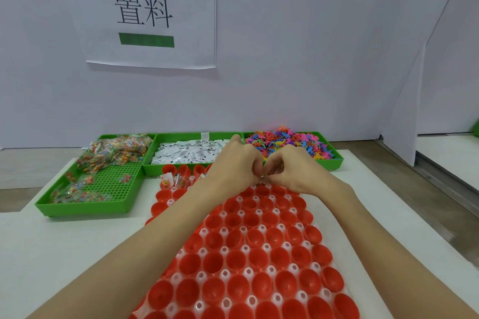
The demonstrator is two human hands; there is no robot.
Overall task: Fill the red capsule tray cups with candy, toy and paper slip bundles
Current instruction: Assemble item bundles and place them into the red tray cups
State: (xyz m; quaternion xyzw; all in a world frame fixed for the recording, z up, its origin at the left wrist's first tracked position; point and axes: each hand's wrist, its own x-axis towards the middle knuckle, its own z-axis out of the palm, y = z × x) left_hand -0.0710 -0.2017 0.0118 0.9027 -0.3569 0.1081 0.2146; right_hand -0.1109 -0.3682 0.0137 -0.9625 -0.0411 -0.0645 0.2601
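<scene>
Two hands meet fingertip to fingertip over the far end of the red cup tray.

The left hand [234, 163] and right hand [293, 167] have curled fingers pinched together on something small between them, too hidden to name, just above the tray [259, 248]. Most of the tray's red cups show bare; two at the far left corner hold bundles [173, 180]. Beyond the tray stand three green bins side by side: the candy bin [90, 184] at left, its packets heaped at the far end, the slip bin [189, 151] in the middle, partly behind the left hand, and the toy bin [298, 145] at right, piled with coloured figures. A paper sign [147, 15] hangs on the wall behind.
</scene>
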